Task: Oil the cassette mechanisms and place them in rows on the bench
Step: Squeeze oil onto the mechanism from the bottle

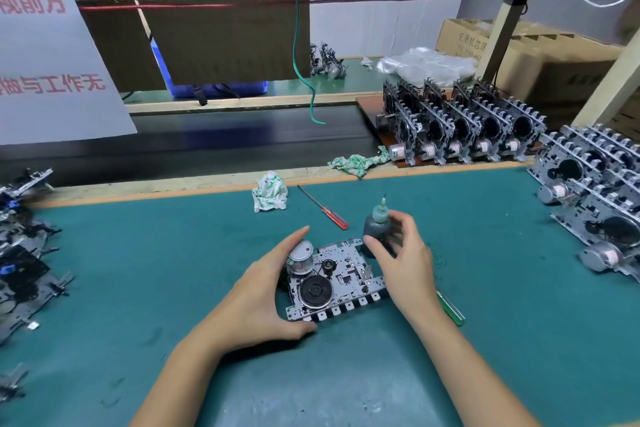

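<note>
Left hand (266, 291) curls around the cassette mechanism (332, 282) flat on the bench (485, 340); right hand (403, 253) pinches the upright oil bottle (377, 224) beside it.

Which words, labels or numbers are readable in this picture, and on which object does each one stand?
"视前方": red characters, upper line of the grey sign at the left; cut off by the frame edge.
"做与工作无": red characters, lower line of the same sign; first character partly cut off.
"亿惠机芯厂": my uncertain reading of the blurred print on the cardboard box.
Digits below it on the box: too blurred to read.
</note>
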`<state>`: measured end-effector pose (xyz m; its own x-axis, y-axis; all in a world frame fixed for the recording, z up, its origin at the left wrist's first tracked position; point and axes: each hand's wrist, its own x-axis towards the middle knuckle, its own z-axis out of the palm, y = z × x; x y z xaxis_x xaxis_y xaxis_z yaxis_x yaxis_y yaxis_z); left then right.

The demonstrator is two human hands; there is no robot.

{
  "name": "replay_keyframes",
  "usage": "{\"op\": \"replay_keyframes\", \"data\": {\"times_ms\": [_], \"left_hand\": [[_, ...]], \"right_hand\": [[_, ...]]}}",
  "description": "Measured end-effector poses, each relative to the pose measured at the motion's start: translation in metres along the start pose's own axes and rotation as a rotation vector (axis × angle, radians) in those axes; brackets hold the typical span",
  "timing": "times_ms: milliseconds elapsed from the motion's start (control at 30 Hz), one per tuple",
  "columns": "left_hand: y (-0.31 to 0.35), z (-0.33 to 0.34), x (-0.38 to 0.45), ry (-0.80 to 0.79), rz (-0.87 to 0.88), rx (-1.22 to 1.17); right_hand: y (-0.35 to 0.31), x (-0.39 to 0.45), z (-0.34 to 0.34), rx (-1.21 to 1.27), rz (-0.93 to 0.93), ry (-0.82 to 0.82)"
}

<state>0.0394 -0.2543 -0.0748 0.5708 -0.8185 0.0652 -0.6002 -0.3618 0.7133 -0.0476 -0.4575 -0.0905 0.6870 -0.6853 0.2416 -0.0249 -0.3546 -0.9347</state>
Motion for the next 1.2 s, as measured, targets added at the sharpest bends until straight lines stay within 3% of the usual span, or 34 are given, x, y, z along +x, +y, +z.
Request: {"op": "replay_keyframes", "data": {"times_ms": [200,367,533,667,800,967,1067,1133,1200], "left_hand": [[-0.003,-0.005,-0.004,-0.193,-0.006,-0.155],[0.009,0.004,-0.001,-0.012,0.046,-0.045],[0.0,0.0,0.0,-0.053,0.083,-0.023],[0.0,-0.001,0.0,-0.03,0.1,0.004],[0.005,0.006,0.002,0.018,0.16,0.05],[0.007,0.009,0.0,-0.007,0.16,-0.027],[0.01,0.009,0.0,0.094,0.124,-0.092],[0.01,0.01,0.001,0.203,0.139,-0.043],[0.01,0.011,0.0,0.256,0.176,0.054]], "right_hand": [[-0.005,-0.002,-0.003,-0.041,-0.084,0.058],[-0.011,-0.006,-0.003,-0.067,-0.144,0.109],[-0.015,-0.011,0.002,0.012,-0.15,0.19],[-0.021,-0.008,0.005,0.109,-0.075,0.13],[-0.03,0.008,0.011,0.046,-0.06,-0.048],[-0.041,0.031,0.026,-0.246,0.006,-0.335],[-0.052,0.034,0.025,-0.403,0.019,-0.492],[-0.059,0.029,0.013,-0.558,0.018,-0.449],[-0.064,0.017,-0.008,-0.811,0.039,-0.261]]}}
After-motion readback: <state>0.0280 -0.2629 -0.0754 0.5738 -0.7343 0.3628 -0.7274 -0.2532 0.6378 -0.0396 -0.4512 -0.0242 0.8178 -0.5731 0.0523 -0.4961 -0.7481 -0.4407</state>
